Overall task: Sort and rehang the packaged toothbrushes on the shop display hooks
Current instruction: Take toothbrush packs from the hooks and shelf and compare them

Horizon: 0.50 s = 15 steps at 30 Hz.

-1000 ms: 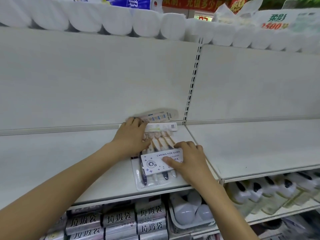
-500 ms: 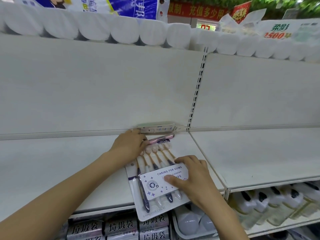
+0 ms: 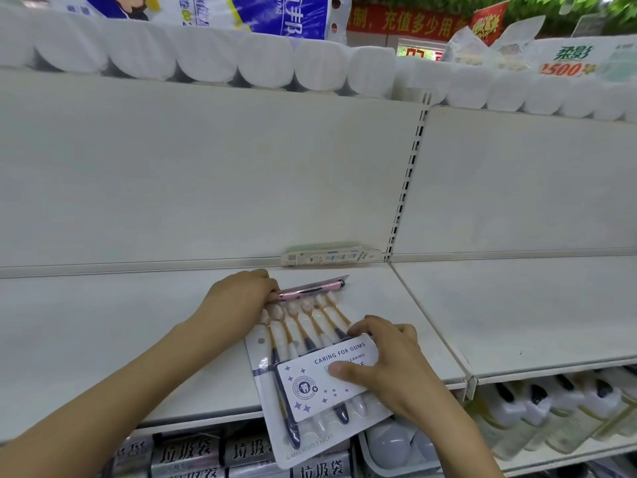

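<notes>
A multi-pack of several toothbrushes (image 3: pixel 312 367) with a white "CARING FOR GUMS" card lies on the white shelf (image 3: pixel 103 339), its lower end hanging over the front edge. My right hand (image 3: pixel 389 367) grips its right side, thumb on the card. My left hand (image 3: pixel 238 300) holds one end of a slim pink toothbrush pack (image 3: pixel 315 288) just behind the multi-pack. A pale green and white toothbrush pack (image 3: pixel 331 255) lies against the back panel, apart from both hands.
A slotted upright (image 3: pixel 406 188) divides the back panel. Toilet rolls (image 3: pixel 206 60) line the top shelf. Below the shelf are silver bag packs (image 3: pixel 206 453), a tray of bulbs (image 3: pixel 396 446) and clear bottles (image 3: pixel 551 412). No display hooks are in view.
The multi-pack has slid toward me and now overhangs the shelf front. The pink pack has come into view in my left hand. The green pack stays at the back panel.
</notes>
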Each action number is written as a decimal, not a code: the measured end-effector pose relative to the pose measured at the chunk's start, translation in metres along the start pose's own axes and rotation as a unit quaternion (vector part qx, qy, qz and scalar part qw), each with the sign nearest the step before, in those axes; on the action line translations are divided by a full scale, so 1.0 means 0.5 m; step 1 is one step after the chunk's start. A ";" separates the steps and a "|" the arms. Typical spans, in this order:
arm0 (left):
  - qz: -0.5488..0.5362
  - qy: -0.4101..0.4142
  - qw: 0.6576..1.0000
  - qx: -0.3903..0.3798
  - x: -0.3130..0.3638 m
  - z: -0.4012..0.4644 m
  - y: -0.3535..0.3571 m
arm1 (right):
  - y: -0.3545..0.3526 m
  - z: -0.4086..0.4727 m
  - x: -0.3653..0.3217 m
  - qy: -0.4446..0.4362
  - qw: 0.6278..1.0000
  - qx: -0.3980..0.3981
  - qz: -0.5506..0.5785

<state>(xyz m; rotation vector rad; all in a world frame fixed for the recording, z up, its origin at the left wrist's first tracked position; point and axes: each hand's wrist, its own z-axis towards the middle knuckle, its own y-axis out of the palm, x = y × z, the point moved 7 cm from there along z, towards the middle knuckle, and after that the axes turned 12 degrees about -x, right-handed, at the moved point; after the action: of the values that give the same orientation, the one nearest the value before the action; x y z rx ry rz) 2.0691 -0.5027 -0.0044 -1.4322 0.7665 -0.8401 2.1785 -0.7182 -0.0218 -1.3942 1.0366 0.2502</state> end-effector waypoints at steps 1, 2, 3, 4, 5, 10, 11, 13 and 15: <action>-0.001 -0.006 1.000 0.005 -0.005 -0.009 -0.002 | 0.005 0.001 -0.003 0.006 1.000 -0.008 0.012; -0.005 -0.010 1.000 0.010 -0.010 -0.018 -0.005 | 0.008 0.003 -0.008 0.007 1.000 -0.016 0.015; -0.015 -0.014 1.000 0.012 -0.016 -0.026 -0.006 | 0.011 0.006 -0.012 0.003 1.000 -0.022 0.009; -0.029 -0.020 0.999 0.012 -0.025 -0.034 -0.007 | 0.013 0.011 -0.016 -0.002 1.000 -0.026 -0.005; -0.042 -0.029 0.999 0.011 -0.034 -0.041 -0.008 | 0.015 0.015 -0.021 -0.004 0.999 -0.031 -0.016; -0.075 -0.045 0.996 0.021 -0.071 -0.083 -0.006 | 0.029 0.035 -0.039 0.007 0.999 -0.040 -0.003; -0.084 -0.042 0.995 0.030 -0.077 -0.093 -0.005 | 0.030 0.039 -0.041 0.008 0.999 -0.038 0.005; -0.093 -0.036 0.994 0.051 -0.092 -0.112 -0.003 | 0.029 0.046 -0.046 0.002 0.999 -0.026 0.030; -0.095 -0.031 0.991 0.087 -0.108 -0.131 -0.005 | 0.026 0.051 -0.047 -0.010 0.998 -0.009 0.060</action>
<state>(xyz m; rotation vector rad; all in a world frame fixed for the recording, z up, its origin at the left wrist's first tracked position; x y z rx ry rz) 1.9852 -0.4903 -0.0048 -1.3823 0.5013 -0.9783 2.1677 -0.6830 -0.0177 -1.3448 1.1055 0.3615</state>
